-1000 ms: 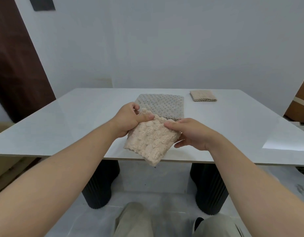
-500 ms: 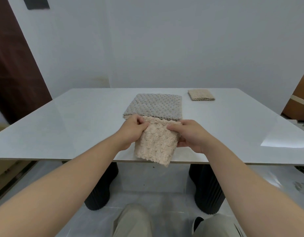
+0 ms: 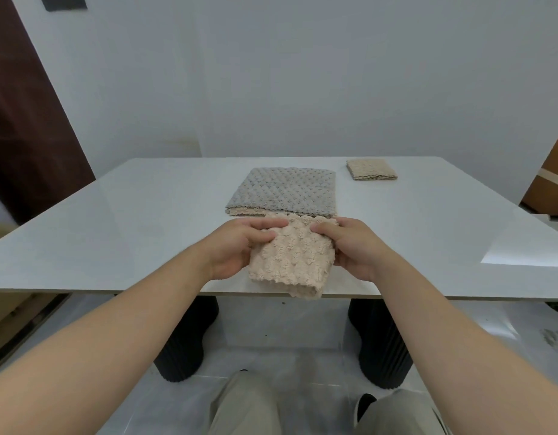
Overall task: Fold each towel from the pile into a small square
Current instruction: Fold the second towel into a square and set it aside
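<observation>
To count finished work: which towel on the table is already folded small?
The small beige towel far right, lying alone; the grey towel is spread larger.

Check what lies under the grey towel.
A beige strip shows beneath the grey towel along its near edge, so another towel lies under it. How far it reaches, and whether more lie below, is covered.

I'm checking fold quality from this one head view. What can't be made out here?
- Head view: beige towel underside and layer count, hidden by its top face and the left hand and right hand pinching it.
- Head view: how many towels lie under the grey towel, which covers the pile.
- Head view: layers of the far folded towel, too small.
- Head view: brown object at right, cut off by the frame edge.
</observation>
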Demonstrator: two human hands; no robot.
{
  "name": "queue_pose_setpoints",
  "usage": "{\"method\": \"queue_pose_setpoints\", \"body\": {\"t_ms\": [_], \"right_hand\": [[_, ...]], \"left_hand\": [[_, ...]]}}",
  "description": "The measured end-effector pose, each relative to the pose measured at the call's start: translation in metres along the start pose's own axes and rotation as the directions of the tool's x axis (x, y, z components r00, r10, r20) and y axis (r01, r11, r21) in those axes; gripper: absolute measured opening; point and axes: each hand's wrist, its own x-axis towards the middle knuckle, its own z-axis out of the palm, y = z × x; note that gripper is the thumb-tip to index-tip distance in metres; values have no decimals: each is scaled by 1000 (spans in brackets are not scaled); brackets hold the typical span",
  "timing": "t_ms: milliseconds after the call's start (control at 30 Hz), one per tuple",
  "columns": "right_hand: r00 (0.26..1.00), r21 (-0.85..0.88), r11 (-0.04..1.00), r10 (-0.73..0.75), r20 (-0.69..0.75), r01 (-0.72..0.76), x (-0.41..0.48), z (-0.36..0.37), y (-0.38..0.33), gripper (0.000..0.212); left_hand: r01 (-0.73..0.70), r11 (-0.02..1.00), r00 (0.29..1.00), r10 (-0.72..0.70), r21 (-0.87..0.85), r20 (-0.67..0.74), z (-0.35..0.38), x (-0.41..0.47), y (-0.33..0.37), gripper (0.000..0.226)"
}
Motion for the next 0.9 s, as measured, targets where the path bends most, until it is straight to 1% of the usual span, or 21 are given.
{"method": "queue_pose_setpoints", "body": {"t_ms": [67, 133, 200, 267, 367, 433, 500, 533, 633, 767, 833, 900], "right_hand": [[1000, 30, 999, 9, -11, -9, -1, 1, 0, 20], [1000, 60, 998, 14, -8, -14, -2, 3, 1, 27], [1000, 128, 992, 14, 1, -14, -4, 6, 2, 29], [1000, 235, 972, 23, 16, -26, -7, 10, 3, 35], [997, 400, 913, 62, 44, -74, -7, 11, 11, 46], [998, 477, 877, 29, 54, -51, -6, 12, 16, 60], [998, 499, 867, -32, 45, 5, -9, 16, 17, 70], [998, 489, 871, -58, 34, 33, -11, 18, 16, 72], [995, 398, 913, -90, -33, 96, -14, 26, 12, 63], [966, 134, 982, -97, -238, 132, -10, 36, 10, 49], [936, 7, 993, -108, -335, 117, -6, 39, 13, 40], [904, -114, 988, -142, -404, 104, -5, 40, 15, 38]], "left_hand": [[-16, 995, 999, 19, 97, -32, 2, 1, 4, 29], [-43, 970, 993, 68, 238, -96, 5, 3, 9, 25], [-31, 952, 988, 75, 305, -134, 9, 7, 18, 24], [31, 950, 981, 30, 310, -190, 10, 15, 28, 24], [104, 971, 948, -32, 216, -316, 9, 28, 43, 21], [124, 978, 927, -53, 169, -372, 10, 33, 50, 18], [127, 978, 915, -52, 163, -401, 12, 34, 54, 14], [123, 979, 910, -46, 164, -412, 14, 34, 56, 13], [110, 981, 897, -30, 158, -442, 21, 32, 56, 11], [103, 984, 892, -27, 144, -452, 30, 32, 49, 14], [77, 982, 898, 7, 172, -439, 37, 32, 44, 10], [45, 977, 904, 49, 208, -424, 44, 32, 40, 10]]}}
